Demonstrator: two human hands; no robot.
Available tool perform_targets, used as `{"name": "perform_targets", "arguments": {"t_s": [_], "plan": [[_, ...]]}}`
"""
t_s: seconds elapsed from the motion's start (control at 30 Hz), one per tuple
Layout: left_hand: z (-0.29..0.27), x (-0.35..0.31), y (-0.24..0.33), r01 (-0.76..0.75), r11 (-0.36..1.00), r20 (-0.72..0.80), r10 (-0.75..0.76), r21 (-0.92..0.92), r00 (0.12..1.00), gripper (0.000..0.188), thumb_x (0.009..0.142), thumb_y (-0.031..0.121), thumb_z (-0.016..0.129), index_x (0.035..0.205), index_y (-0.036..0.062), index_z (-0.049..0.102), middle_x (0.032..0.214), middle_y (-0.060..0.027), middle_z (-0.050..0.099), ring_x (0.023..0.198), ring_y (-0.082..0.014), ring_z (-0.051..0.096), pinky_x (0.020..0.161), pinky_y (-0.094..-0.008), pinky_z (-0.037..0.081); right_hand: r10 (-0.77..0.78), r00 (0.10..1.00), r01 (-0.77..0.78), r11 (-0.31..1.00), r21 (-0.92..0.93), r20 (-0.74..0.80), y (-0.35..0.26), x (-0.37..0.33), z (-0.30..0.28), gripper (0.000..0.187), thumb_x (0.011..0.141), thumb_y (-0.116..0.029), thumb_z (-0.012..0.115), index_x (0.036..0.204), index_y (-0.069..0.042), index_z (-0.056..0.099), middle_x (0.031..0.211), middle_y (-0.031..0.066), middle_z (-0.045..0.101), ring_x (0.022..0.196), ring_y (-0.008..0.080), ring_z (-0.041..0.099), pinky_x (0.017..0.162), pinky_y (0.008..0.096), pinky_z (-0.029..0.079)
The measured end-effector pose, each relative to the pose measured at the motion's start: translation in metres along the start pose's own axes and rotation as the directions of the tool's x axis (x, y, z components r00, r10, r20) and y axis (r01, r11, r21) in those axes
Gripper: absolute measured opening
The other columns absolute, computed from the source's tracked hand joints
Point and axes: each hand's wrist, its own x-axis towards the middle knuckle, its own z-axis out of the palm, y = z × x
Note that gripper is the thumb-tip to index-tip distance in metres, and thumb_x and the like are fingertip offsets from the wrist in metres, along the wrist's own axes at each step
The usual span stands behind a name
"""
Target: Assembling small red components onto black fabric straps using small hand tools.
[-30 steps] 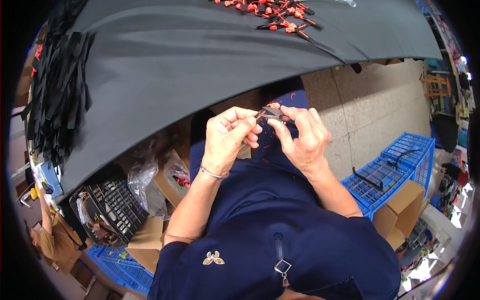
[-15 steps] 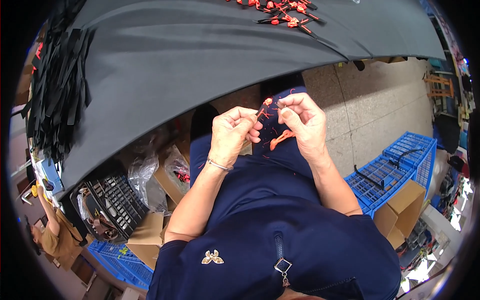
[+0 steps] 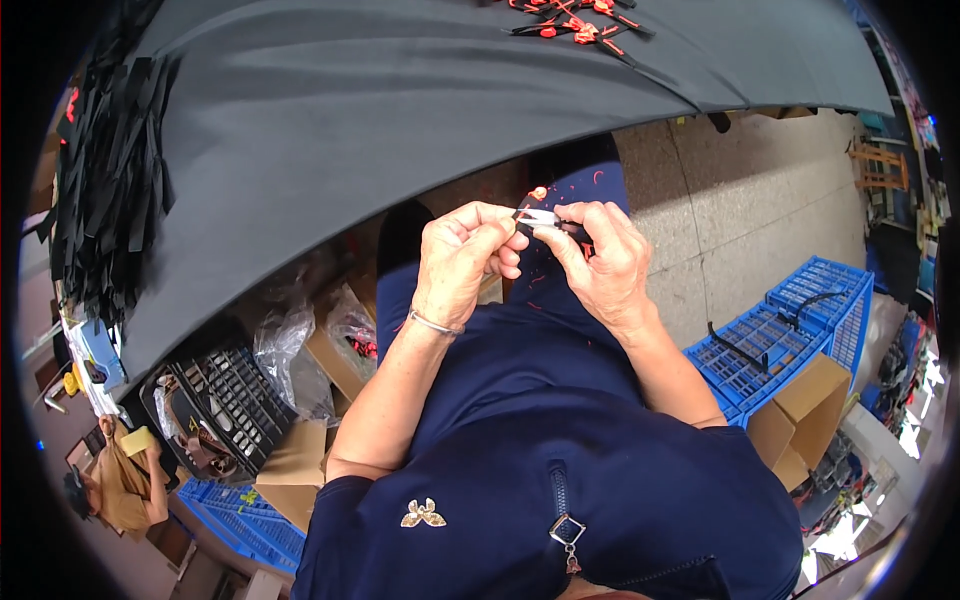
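Observation:
My left hand (image 3: 460,255) pinches a short black ribbon strip with a red-orange knot (image 3: 539,193) standing out past the fingertips. My right hand (image 3: 612,262) is closed round a small pair of thread snips (image 3: 541,217). Their pale metal blades point left and meet the strip just below the knot, close to my left fingertips. Most of the snips' handle is hidden in the palm. Bits of red thread lie scattered over my dark blue trousers (image 3: 575,170) beneath the hands.
Knotted black-and-red strips (image 3: 585,32) lie at the far side of the black-covered table (image 3: 330,150). Long black strips (image 3: 110,180) hang at its left. A blue crate (image 3: 745,360) and cardboard box (image 3: 800,410) stand at right. Another person (image 3: 125,480) is at far left.
My right hand has turned the snips, once hanging orange handle down, so the blades reach the strip. My left hand stays nearly in place. The other person's arm has come down with something yellow.

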Motion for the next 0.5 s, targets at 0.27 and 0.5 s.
{"name": "perform_targets", "arguments": {"t_s": [0.27, 0.5], "plan": [[-0.005, 0.0012, -0.0027, 0.024, 1.0, 0.004, -0.024, 0.02, 1.0, 0.015, 0.088, 0.01, 0.058, 0.093, -0.0027, 0.063, 0.076, -0.0053, 0.065, 0.058, -0.0065, 0.057, 0.054, -0.0204, 0.05, -0.174, 0.985, 0.172, 0.979, -0.106, -0.01, 0.0024, 0.0034, 0.0016, 0.022, 0.07, -0.016, 0.077, 0.083, -0.007, 0.062, 0.073, 0.0032, 0.063, 0.057, 0.0202, 0.054, 0.052, 0.03, 0.044], [-0.0001, 0.0027, -0.0041, -0.015, 0.988, -0.041, 0.022, 0.156, 0.999, 0.013, 0.087, 0.007, 0.059, 0.093, -0.0031, 0.064, 0.075, -0.0054, 0.065, 0.058, -0.0071, 0.059, 0.054, -0.0206, 0.051, 0.457, 0.872, -0.476, 0.707, 0.523, 0.176, 0.0023, 0.0053, 0.0066, 0.024, 0.082, -0.013, 0.074, 0.094, 0.0, 0.058, 0.081, 0.0056, 0.067, 0.072, 0.008, 0.06, 0.064, 0.0246, 0.049]]}}
